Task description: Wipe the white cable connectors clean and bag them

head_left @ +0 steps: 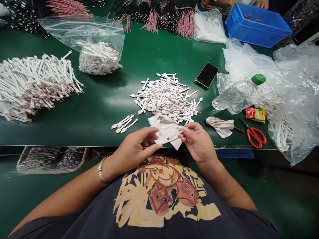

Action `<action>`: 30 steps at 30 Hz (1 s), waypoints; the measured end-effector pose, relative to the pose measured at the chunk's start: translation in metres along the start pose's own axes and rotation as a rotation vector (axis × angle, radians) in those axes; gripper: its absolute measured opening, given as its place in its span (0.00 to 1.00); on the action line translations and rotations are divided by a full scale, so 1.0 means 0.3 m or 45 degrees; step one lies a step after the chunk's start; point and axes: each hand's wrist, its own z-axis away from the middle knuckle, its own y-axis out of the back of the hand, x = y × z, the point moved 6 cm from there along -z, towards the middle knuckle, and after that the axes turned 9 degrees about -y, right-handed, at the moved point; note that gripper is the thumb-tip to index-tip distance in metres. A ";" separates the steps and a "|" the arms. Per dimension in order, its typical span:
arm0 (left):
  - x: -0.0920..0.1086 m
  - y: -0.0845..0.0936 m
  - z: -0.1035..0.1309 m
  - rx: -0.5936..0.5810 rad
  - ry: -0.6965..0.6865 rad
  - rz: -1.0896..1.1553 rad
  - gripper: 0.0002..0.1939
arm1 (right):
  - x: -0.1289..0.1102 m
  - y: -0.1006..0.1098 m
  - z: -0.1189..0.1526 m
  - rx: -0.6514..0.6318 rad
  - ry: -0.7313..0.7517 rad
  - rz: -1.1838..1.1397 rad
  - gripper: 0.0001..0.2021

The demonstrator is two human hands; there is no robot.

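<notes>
My right hand pinches short white cables with small plug ends between thumb and fingers; one white cable points left over a white cloth. At the cloth's left edge is my left hand, its thumb and fingers apart with nothing seen gripped between them. The cloth lies at the table's front edge. Just beyond it spreads a loose heap of short white cables. A few more white cables lie side by side to the left of the cloth.
A large white cable pile and a filled clear bag are at left. At right are a phone, a bottle, a folded cloth, red-handled scissors and plastic bags. A blue bin stands behind, near another person's hands.
</notes>
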 end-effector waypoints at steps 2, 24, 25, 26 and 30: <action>0.033 -0.045 -0.040 -0.038 -0.085 0.082 0.21 | 0.007 -0.007 0.004 -0.010 -0.005 0.010 0.15; -0.056 -0.131 -0.035 -0.034 0.774 1.207 0.13 | 0.007 0.010 0.031 0.007 0.223 0.482 0.10; -0.053 -0.129 -0.033 -0.041 0.759 1.187 0.13 | 0.007 0.011 0.033 0.014 0.224 0.488 0.10; -0.049 -0.126 -0.030 -0.054 0.740 1.153 0.13 | 0.009 0.012 0.037 0.023 0.223 0.496 0.10; -0.010 -0.118 -0.021 -0.243 0.582 0.907 0.15 | 0.031 0.014 0.076 -0.023 0.198 0.592 0.09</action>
